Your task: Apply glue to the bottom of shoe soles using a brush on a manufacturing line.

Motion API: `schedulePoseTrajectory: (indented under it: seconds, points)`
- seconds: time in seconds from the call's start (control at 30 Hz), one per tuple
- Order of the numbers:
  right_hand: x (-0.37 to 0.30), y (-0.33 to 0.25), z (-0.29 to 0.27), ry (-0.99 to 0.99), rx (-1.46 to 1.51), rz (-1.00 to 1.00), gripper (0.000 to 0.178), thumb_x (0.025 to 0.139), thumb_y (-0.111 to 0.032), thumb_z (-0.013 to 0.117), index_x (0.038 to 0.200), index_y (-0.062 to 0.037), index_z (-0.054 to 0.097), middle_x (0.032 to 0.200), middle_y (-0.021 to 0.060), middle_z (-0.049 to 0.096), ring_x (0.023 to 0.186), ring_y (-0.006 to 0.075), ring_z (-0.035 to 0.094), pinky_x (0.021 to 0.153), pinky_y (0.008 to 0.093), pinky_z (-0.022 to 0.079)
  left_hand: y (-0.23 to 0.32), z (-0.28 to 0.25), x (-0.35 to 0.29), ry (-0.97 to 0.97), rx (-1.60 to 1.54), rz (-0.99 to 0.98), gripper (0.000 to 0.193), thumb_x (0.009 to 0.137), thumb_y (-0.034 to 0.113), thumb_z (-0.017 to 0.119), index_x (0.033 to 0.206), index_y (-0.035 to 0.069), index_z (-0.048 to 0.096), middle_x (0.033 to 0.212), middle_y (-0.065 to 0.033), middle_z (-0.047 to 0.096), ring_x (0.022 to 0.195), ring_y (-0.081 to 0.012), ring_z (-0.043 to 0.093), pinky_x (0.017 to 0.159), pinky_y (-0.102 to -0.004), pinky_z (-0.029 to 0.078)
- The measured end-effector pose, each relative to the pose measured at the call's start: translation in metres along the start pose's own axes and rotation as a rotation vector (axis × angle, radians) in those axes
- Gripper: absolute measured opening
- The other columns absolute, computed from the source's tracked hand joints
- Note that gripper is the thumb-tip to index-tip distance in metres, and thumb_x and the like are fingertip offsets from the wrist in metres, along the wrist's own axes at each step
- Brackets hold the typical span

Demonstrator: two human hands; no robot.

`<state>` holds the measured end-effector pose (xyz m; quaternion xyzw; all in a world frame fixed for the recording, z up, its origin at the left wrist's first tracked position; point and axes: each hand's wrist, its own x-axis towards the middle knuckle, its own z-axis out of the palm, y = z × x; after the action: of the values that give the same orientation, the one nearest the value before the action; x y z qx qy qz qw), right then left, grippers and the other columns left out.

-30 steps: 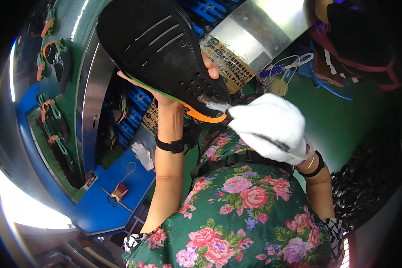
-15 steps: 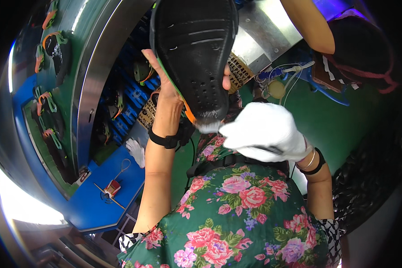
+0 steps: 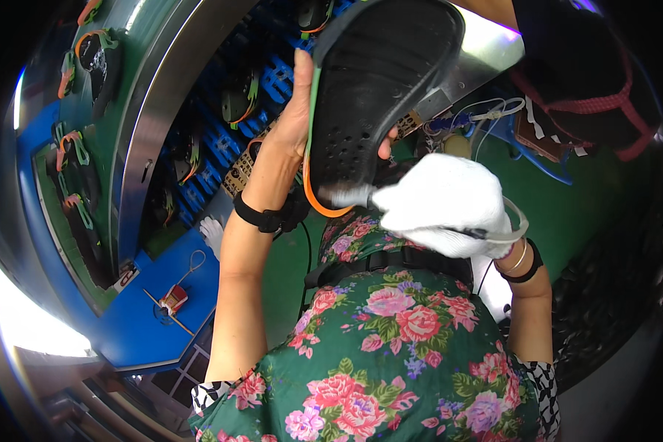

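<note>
A black shoe sole (image 3: 376,88) with a green and orange rim is held up before me, its holed end toward my body. My bare left hand (image 3: 296,110) grips it from beneath, thumb along the left edge and fingertips showing at the right edge. In a white glove, my right hand (image 3: 446,199) is closed on a small brush (image 3: 350,195), whose pale bristles are at the near end of the sole, blurred by motion. A clear tube (image 3: 519,225) loops round the right wrist. The brush handle is mostly hidden in the glove.
Blue racks with shoes (image 3: 237,99) run beside a metal rail (image 3: 151,96) at the left. A blue table (image 3: 140,324) holds a small red and white object (image 3: 173,298) and a white glove (image 3: 212,234). A person's arm (image 3: 486,11) shows at the upper right.
The sole has moved to the right and tilted, its far end swinging right. My left hand moved with it. The brush and right hand shifted slightly right, staying at the near end.
</note>
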<state>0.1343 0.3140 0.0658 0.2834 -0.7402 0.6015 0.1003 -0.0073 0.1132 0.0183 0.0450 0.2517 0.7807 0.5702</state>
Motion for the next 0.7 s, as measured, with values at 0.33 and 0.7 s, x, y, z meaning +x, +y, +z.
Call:
schedulePoseTrajectory:
  seconds: [0.33,0.7]
  points:
    - [0.001,0.008,-0.007,-0.132,0.15,0.03,0.025,0.079,-0.009,0.078,0.103,-0.0082,0.076,0.102,0.0073,0.074,0.084,0.0264,0.068,0.078,0.0379,0.055,0.002,0.004,0.009,0.173,0.194,-0.237,0.094,0.092,0.08,0.035,0.125,-0.004,0.06,0.089,-0.0235,0.071,0.068,-0.0337,0.074,0.061,-0.0417,0.065]
    - [0.008,0.005,-0.02,0.227,0.268,0.369,0.014,0.078,0.005,0.077,0.091,0.0006,0.077,0.09,0.0129,0.076,0.085,0.0204,0.074,0.079,0.0329,0.058,-0.006,-0.005,0.006,0.263,-0.093,-0.19,0.115,0.079,0.096,0.022,0.124,-0.003,0.062,0.091,-0.0248,0.07,0.076,-0.0368,0.073,0.066,-0.0452,0.063]
